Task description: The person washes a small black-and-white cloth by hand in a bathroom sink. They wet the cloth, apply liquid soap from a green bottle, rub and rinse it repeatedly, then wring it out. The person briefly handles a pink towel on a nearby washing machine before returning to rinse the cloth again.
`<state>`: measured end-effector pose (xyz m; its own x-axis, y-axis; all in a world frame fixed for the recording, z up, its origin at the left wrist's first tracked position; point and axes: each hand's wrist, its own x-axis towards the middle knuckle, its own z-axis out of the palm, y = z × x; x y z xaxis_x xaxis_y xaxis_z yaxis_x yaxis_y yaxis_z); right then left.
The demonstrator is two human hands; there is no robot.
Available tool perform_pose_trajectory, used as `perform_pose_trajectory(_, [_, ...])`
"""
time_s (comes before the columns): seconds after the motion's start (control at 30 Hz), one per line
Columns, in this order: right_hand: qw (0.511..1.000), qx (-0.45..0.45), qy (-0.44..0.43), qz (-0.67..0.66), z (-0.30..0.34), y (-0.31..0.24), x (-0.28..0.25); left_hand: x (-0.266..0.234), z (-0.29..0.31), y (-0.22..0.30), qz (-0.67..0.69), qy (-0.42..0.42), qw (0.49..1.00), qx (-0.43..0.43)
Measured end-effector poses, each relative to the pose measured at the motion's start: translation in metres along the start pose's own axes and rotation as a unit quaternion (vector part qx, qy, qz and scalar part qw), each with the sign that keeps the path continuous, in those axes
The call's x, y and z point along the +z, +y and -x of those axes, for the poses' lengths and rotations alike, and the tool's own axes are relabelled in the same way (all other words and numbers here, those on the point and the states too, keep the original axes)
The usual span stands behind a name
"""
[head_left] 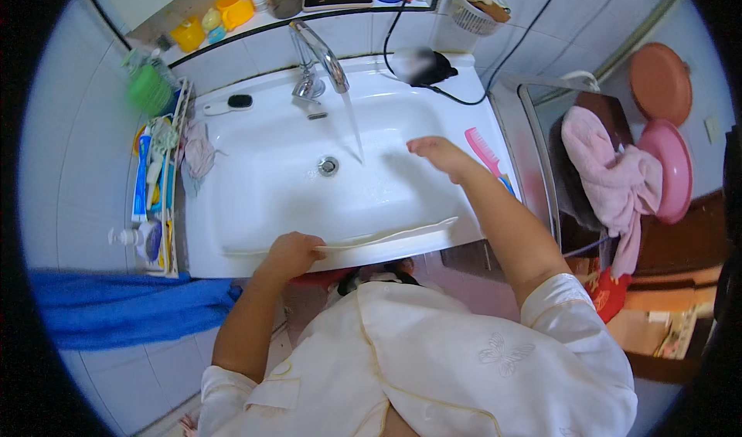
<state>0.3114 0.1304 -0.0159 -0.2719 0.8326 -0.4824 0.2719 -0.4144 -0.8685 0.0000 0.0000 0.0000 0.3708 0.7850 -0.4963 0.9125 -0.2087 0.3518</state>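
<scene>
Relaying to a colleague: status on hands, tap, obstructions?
Left hand at front edge of sink; right hand open above it. Tap running. Pink comb on right rim, apart from stream.

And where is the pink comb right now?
In the head view, the pink comb lies on the right rim of the sink, just right of the right hand.

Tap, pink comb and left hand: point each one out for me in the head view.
Tap (323,54): head view, on its curved chrome spout.
Pink comb (484,151): head view, on the middle of its pink body.
Left hand (289,255): head view, on the back of the hand.
</scene>
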Motion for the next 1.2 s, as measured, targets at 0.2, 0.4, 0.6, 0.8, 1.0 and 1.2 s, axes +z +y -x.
perform_pose_trajectory(0.2, [0.990,-0.002,-0.032,-0.140,-0.027,-0.027,0.028,0.016,0.006,0.014,0.062,0.071,0.995,-0.031])
perform_pose_trajectory(0.4, [0.955,0.007,-0.013,-0.297,-0.077,-0.057,0.068,0.009,0.016,0.014,0.212,0.068,0.975,0.005])
perform_pose_trajectory(0.6, [0.902,0.116,-0.030,-0.415,-0.096,-0.088,0.080,-0.006,0.009,0.000,0.306,0.095,0.945,0.072])
perform_pose_trajectory(0.8, [0.912,0.085,-0.059,-0.397,-0.074,-0.129,0.078,-0.013,-0.003,-0.025,0.301,0.125,0.941,0.097])
perform_pose_trajectory(1.0, [0.955,0.083,-0.055,-0.278,-0.083,-0.141,0.154,-0.025,-0.026,-0.070,0.475,0.278,0.835,-0.001])
perform_pose_trajectory(1.2, [0.968,0.079,-0.112,-0.210,-0.116,-0.169,0.208,-0.049,-0.001,-0.124,0.600,0.449,0.657,-0.080])
